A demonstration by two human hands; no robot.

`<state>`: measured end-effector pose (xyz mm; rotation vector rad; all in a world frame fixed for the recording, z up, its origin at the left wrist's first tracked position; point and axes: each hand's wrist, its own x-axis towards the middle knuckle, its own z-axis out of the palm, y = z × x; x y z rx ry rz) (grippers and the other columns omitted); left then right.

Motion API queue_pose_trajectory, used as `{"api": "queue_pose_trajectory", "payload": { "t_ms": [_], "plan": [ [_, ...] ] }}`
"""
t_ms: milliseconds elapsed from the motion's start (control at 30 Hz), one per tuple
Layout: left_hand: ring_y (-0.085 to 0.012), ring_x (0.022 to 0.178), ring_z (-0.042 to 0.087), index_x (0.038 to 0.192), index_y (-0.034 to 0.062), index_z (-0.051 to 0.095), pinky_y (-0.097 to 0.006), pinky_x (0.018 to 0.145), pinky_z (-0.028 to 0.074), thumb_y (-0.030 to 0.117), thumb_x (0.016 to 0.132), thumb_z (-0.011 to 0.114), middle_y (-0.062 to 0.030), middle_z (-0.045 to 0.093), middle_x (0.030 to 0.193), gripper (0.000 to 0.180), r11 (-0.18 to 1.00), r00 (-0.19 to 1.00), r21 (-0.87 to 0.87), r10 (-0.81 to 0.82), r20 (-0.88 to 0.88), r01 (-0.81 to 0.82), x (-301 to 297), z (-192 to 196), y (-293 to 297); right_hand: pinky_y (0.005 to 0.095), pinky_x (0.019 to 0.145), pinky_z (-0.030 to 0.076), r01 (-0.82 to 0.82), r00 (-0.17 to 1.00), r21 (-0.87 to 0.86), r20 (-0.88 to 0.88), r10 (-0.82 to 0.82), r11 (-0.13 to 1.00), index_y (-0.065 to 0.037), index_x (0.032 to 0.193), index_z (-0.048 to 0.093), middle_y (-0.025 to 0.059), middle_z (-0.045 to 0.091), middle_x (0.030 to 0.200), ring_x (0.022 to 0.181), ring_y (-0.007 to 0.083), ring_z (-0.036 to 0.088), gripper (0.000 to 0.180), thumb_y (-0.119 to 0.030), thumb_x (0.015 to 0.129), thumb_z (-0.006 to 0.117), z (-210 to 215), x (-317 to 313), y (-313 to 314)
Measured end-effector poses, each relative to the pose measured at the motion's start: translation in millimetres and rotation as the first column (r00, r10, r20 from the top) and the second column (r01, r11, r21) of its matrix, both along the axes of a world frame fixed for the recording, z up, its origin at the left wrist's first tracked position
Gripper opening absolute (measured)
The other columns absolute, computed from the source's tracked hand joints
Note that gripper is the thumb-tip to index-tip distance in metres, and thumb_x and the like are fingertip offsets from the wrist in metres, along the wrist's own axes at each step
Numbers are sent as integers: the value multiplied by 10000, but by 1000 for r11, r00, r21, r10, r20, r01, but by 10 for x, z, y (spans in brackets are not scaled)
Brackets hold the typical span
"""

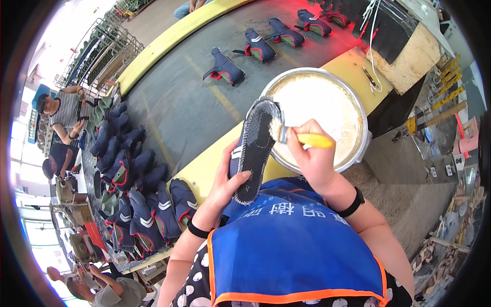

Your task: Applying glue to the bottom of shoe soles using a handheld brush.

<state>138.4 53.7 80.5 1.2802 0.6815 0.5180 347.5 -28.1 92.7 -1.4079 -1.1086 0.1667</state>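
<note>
1. The person is holding a shoe (254, 148) sole-up in the left hand (225, 187), with the fingers wrapped around the upper from below and the thumb pressing on the heel end of the sole.
2. The shoe's long axis is running from the heel, low and close to the apron (291, 240), up and slightly right to the toe, which is reaching over the near rim of the bowl (364, 138).
3. The right hand (312, 156) is gripping the yellow handle of a brush (299, 137), fingers closed tight around it; the handle is pointing right, the bristles left.
4. The bristles are touching the right edge of the sole near the toe end, so the brush is lying across the shoe's long axis, almost at a right angle to it.
5. The shoe is sitting to the left of the brush hand and just beside it; the right hand is nearer the toe, the left hand nearer the heel.
6. The bowl, holding pale glue, is standing at the near edge of the belt (189, 107), directly behind both hands.
7. More dark blue shoes (225, 67) are lying spaced along the belt toward its far right end, well apart from the hands.
8. A heap of shoes (138, 199) is crowding the left end of the belt, near other workers.
</note>
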Motion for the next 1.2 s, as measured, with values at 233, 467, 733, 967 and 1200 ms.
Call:
{"api": "queue_pose_trajectory", "payload": {
  "t_ms": [233, 467, 733, 967, 1200],
  "plan": [
    [-248, 1258, 502, 1505, 49, 314, -373, 1072, 387, 242, 786, 690, -161, 506, 1365, 834, 960, 1000, 281, -5, -3, 6, -26, -46, 58, 313, 533, 435, -22, 999, -103, 27, 25, 994, -36, 797, 555, 86, 527, 598, 514, 208, 534, 178, -99, 888, 694, 187, 145, 49],
    [-251, 1277, 498, 1499, 8, 318, -377, 1096, 358, 242, 749, 741, -166, 498, 1383, 892, 878, 992, 464, -78, -103, 117, -130, 61, 133, 321, 523, 428, 61, 986, -47, 161, -52, 997, -39, 812, 551, 77, 524, 605, 509, 198, 524, 172, -95, 892, 692, 303, 582, 359],
    [-237, 1289, 477, 1500, 3, 322, -364, 1101, 338, 303, 739, 732, -148, 488, 1391, 914, 917, 991, 383, -69, -115, 108, -228, -57, 164, 312, 523, 428, -56, 986, -130, 149, 76, 990, -52, 793, 516, 65, 545, 642, 514, 173, 525, 195, -67, 877, 692, 314, 435, 236],
    [-245, 1255, 509, 1501, 24, 322, -371, 1083, 374, 238, 767, 712, -149, 516, 1345, 859, 966, 999, 254, -46, 13, 41, -165, -69, 140, 295, 519, 417, -34, 996, -129, 78, 44, 991, -52, 788, 522, 67, 526, 603, 501, 172, 518, 196, -78, 894, 685, 332, 171, 205],
    [-242, 1210, 562, 1502, 46, 307, -357, 1012, 457, 165, 785, 651, -165, 532, 1339, 805, 978, 976, -132, 179, 122, -162, -273, -158, 207, 281, 567, 426, -307, 950, -108, -98, 298, 945, -43, 802, 562, 51, 549, 677, 588, 131, 535, 147, -44, 888, 682, 285, -109, 99]
  ]
}}
